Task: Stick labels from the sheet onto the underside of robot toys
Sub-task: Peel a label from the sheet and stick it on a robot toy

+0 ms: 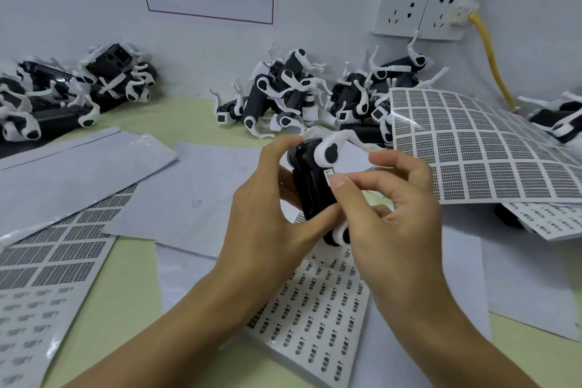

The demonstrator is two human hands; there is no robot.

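Black toy (310, 186) is gripped belly-up by the left hand (267, 198) so the right hand's (393, 214) fingers (341, 181) can press the pinched label (329, 176) on.

Robot toy (310, 186): black body, white legs, held underside-up between both hands. Label (328, 177): small, white, on the underside beneath the right thumb tip. Label sheet (318, 318): rows of printed labels, flat below both wrists.
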